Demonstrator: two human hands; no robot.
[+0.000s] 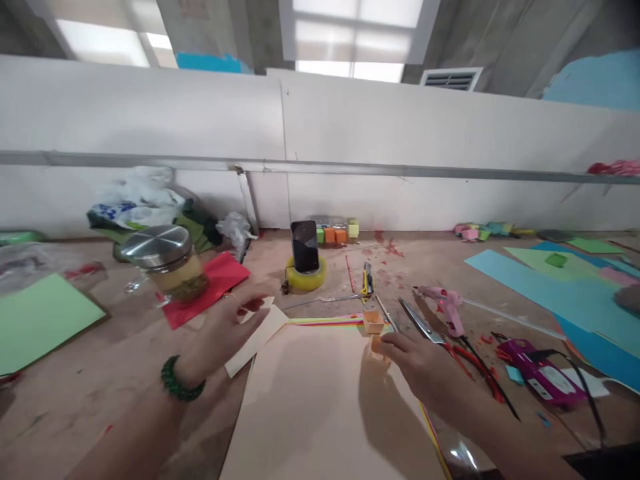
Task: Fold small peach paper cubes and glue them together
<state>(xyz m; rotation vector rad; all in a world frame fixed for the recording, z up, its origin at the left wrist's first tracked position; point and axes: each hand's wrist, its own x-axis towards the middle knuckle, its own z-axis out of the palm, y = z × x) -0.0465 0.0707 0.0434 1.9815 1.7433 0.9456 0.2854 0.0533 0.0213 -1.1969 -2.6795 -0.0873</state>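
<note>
My left hand (223, 337), with a green bead bracelet (177, 381) at the wrist, hovers at a cream paper strip (254, 340). Its fingers are bent, with a gap between thumb and fingertips; whether they touch the strip is unclear. My right hand (425, 363) pinches a small orange paper piece (378, 345), partly hidden by the fingers. Just beyond it, a tiny peach paper box (373, 321) stands with its open side up at the top edge of a stack of paper (310, 407). The top sheet is cream, with coloured edges showing below.
Scissors (423, 321), a pink glue gun (447, 307) and a purple corded device (543, 373) lie right. Ahead are a yellow cutter (368, 280) and a phone (305, 247) propped on a tape roll (306, 277). A glass jar (175, 270) stands left on red paper (225, 273).
</note>
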